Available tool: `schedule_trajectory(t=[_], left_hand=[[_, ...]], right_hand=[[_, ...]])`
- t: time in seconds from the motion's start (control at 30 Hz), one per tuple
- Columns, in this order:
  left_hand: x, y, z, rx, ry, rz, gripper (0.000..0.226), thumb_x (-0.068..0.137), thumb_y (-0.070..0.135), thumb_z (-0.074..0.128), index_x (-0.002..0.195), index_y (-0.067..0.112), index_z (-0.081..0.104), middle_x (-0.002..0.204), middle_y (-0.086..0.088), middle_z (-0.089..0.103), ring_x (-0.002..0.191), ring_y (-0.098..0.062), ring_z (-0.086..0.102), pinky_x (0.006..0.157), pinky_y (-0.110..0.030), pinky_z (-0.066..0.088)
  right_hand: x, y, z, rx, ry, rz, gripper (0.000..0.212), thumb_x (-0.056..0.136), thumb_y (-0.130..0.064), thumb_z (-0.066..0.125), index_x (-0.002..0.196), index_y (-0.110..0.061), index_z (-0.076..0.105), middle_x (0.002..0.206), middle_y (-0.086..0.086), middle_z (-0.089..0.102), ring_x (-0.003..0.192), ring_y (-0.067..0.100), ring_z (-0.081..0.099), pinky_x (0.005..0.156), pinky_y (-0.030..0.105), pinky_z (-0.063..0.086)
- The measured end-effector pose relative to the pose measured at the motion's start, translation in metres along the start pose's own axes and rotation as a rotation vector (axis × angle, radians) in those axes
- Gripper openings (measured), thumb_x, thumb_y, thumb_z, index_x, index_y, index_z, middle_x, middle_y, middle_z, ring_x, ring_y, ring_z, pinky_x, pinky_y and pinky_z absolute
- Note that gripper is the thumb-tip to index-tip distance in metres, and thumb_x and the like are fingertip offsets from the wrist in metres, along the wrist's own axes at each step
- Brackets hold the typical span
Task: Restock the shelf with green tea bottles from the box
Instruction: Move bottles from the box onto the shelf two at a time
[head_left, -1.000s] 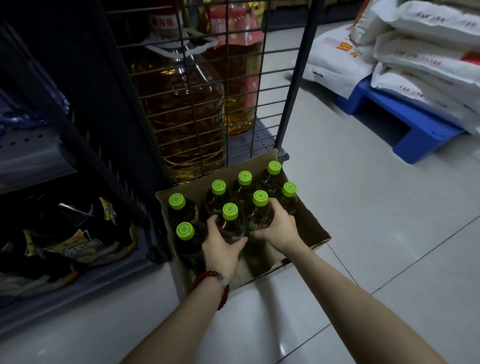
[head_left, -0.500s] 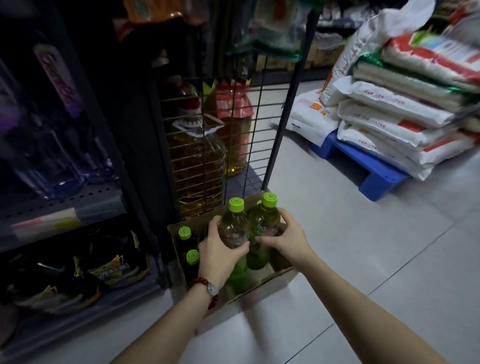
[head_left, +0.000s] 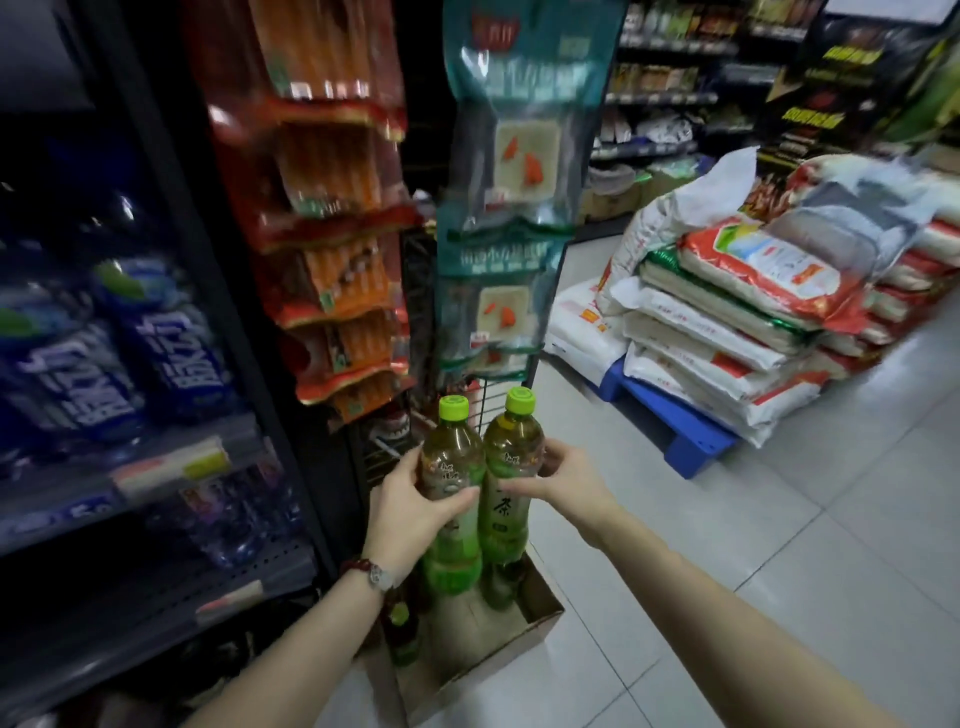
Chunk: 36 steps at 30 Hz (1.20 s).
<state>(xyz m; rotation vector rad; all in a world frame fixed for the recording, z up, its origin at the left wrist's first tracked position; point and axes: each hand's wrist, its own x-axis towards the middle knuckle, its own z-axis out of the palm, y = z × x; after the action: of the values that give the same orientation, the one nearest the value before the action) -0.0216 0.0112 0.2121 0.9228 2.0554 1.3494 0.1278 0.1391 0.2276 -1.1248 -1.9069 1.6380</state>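
Two green tea bottles with lime caps are held upright, side by side, above the cardboard box on the floor. My left hand grips the left bottle around its middle. My right hand grips the right bottle from the right side. At least one more capped bottle stands in the box, partly behind my left forearm. The dark shelf unit stands to the left.
Blue packs fill the left shelf. Orange snack packets and teal packets hang on a wire rack straight ahead. Stacked rice sacks lie on a blue pallet at the right. Tiled floor stretches right.
Both hands have lifted the two bottles up out of the box, well above it. The view has tilted upward, showing the hanging packets and the shop behind.
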Motion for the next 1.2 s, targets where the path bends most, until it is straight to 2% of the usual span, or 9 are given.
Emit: schedule_trajectory(t=[0.1, 0.27, 0.53, 0.63, 0.73, 0.9, 1.0, 1.13, 1.2], left_hand=[[-0.016, 0.057, -0.03, 0.016, -0.009, 0.011, 0.047, 0.063, 0.031, 0.084, 0.102, 0.034, 0.058, 0.088, 0.022, 0.066, 0.083, 0.011, 0.06, 0.077, -0.013, 0.051], [-0.045, 0.153, -0.078, -0.001, 0.012, 0.06, 0.049, 0.062, 0.032, 0.084, 0.104, 0.034, 0.058, 0.094, 0.019, 0.068, 0.089, 0.005, 0.064, 0.083, -0.02, 0.053], [-0.081, 0.304, -0.169, 0.004, 0.025, 0.15, 0.062, 0.061, 0.042, 0.083, 0.114, 0.023, 0.059, 0.095, 0.019, 0.067, 0.085, 0.008, 0.062, 0.064, -0.003, 0.048], [-0.093, 0.348, -0.21, -0.017, 0.041, 0.167, 0.071, 0.055, 0.053, 0.081, 0.117, 0.024, 0.06, 0.1, 0.015, 0.071, 0.091, 0.002, 0.066, 0.079, -0.021, 0.056], [-0.104, 0.383, -0.251, -0.022, 0.071, 0.207, 0.057, 0.057, 0.046, 0.083, 0.107, 0.028, 0.063, 0.094, 0.016, 0.072, 0.089, 0.002, 0.066, 0.082, -0.028, 0.056], [-0.116, 0.426, -0.31, 0.008, 0.148, 0.255, 0.06, 0.054, 0.051, 0.083, 0.106, 0.031, 0.062, 0.095, 0.016, 0.071, 0.092, -0.001, 0.065, 0.084, -0.029, 0.055], [-0.119, 0.442, -0.337, 0.005, 0.196, 0.275, 0.065, 0.048, 0.058, 0.08, 0.106, 0.033, 0.062, 0.095, 0.015, 0.072, 0.092, -0.003, 0.066, 0.083, -0.03, 0.055], [-0.123, 0.462, -0.365, -0.011, 0.268, 0.294, 0.055, 0.052, 0.049, 0.083, 0.101, 0.032, 0.064, 0.092, 0.014, 0.073, 0.089, -0.002, 0.067, 0.081, -0.029, 0.056], [-0.124, 0.474, -0.38, -0.002, 0.312, 0.316, 0.051, 0.053, 0.047, 0.084, 0.099, 0.032, 0.065, 0.09, 0.015, 0.073, 0.088, 0.0, 0.067, 0.081, -0.027, 0.055]], right_hand=[[-0.024, -0.058, -0.011, -0.022, -0.024, 0.011, 0.043, 0.067, -0.01, 0.084, 0.107, -0.01, 0.068, 0.099, 0.004, 0.075, 0.09, 0.02, 0.072, 0.075, 0.037, 0.06], [-0.07, -0.161, -0.032, 0.015, -0.068, -0.021, 0.041, 0.066, -0.01, 0.085, 0.103, -0.016, 0.069, 0.099, -0.001, 0.075, 0.092, 0.01, 0.07, 0.072, 0.019, 0.056], [-0.134, -0.325, -0.054, 0.046, -0.068, -0.131, 0.04, 0.067, -0.005, 0.083, 0.105, -0.009, 0.07, 0.096, -0.002, 0.077, 0.09, 0.01, 0.073, 0.072, 0.02, 0.056], [-0.152, -0.381, -0.049, 0.039, -0.072, -0.173, 0.033, 0.069, -0.005, 0.083, 0.099, -0.011, 0.07, 0.092, -0.002, 0.078, 0.088, 0.011, 0.073, 0.074, 0.024, 0.056], [-0.17, -0.432, -0.037, 0.043, -0.077, -0.227, 0.027, 0.07, -0.002, 0.081, 0.092, -0.014, 0.072, 0.088, -0.002, 0.078, 0.082, 0.011, 0.072, 0.068, 0.021, 0.055], [-0.191, -0.5, -0.018, 0.041, -0.123, -0.325, 0.029, 0.073, -0.005, 0.08, 0.101, -0.009, 0.072, 0.099, 0.004, 0.076, 0.088, 0.014, 0.073, 0.069, 0.02, 0.054], [-0.195, -0.53, -0.008, 0.037, -0.153, -0.371, 0.025, 0.074, -0.007, 0.08, 0.097, -0.009, 0.072, 0.089, 0.0, 0.077, 0.081, 0.01, 0.073, 0.066, 0.017, 0.053], [-0.194, -0.568, 0.003, 0.028, -0.21, -0.443, 0.015, 0.076, -0.007, 0.079, 0.088, -0.01, 0.071, 0.067, -0.01, 0.073, 0.058, -0.002, 0.065, 0.051, 0.01, 0.047], [-0.191, -0.588, 0.008, 0.004, -0.241, -0.487, 0.015, 0.075, -0.009, 0.079, 0.088, -0.012, 0.072, 0.073, -0.008, 0.075, 0.068, 0.005, 0.07, 0.059, 0.017, 0.054]])
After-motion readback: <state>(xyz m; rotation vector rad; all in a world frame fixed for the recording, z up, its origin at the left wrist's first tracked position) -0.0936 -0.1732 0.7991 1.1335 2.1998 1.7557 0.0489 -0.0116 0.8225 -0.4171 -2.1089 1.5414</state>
